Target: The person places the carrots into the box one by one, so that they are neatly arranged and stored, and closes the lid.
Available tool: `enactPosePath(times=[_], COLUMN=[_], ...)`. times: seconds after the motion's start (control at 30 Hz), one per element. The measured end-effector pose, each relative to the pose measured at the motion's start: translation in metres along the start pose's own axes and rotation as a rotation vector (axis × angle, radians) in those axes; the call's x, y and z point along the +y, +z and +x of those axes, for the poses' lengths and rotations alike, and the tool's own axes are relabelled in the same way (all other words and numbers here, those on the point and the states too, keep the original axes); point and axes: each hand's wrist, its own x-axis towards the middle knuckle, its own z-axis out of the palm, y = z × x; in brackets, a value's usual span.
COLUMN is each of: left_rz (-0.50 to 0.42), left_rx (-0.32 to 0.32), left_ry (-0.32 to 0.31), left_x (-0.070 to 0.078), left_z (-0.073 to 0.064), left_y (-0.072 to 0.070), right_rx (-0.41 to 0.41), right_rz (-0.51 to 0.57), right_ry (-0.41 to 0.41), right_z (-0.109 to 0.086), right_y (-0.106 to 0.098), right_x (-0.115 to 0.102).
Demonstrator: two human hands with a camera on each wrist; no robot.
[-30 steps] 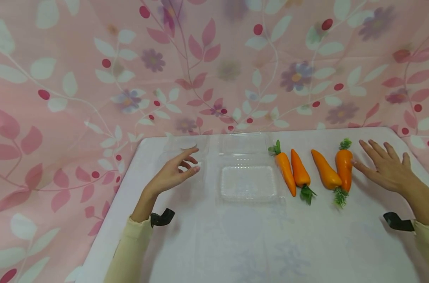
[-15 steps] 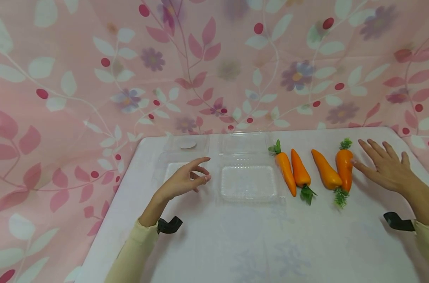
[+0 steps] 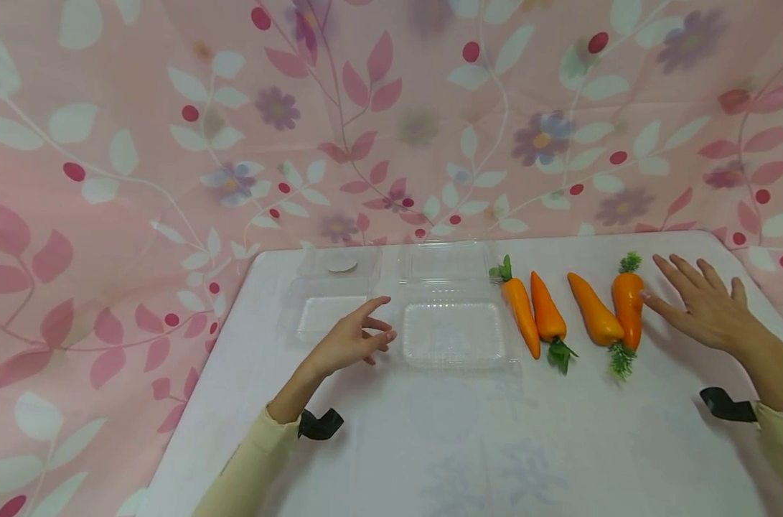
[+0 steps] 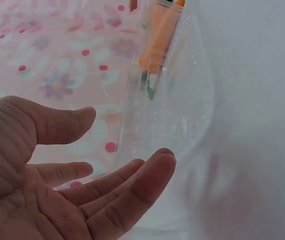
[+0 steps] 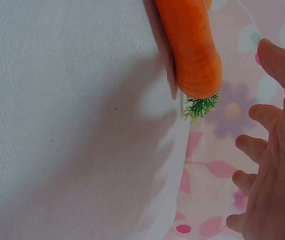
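Left hand [image 3: 349, 345]: yours was released, fingers loosely bent, by the left container [image 3: 326, 316], fingertips near the right container [image 3: 453, 334].
Right hand [image 3: 708, 309]: released too, your fingers spread, just beside the rightmost carrot [image 3: 629, 305].
Carrots [image 3: 548, 312]: four lay right of both containers in two pairs, tops alternating toward and away from you.
Containers: clear, open, side by side on the white tabletop [image 3: 494, 452].
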Motion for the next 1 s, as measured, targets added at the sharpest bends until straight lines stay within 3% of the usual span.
enactPosePath(times=[0.2,0.43,0.7,1.0], left_rz=[-0.08,-0.138,-0.133,-0.138], left_rx=[-0.001,0.01,0.016,-0.002], left_ry=[-0.037,-0.02,-0.05,-0.028], left_x=[-0.003,-0.014,-0.017,-0.019], left_z=[0.002,0.007,0.009,0.011], left_y=[0.009,0.018,0.021,0.021], right_rx=[0.0,-0.002,-0.003,0.016], right_rz=[-0.001,0.007,0.018,0.03], right_ry=[-0.003,-0.01,-0.013,-0.025], right_z=[0.001,0.003,0.003,0.004], right_y=[0.001,0.003,0.004,0.005], right_x=[0.001,0.002,0.002,0.001])
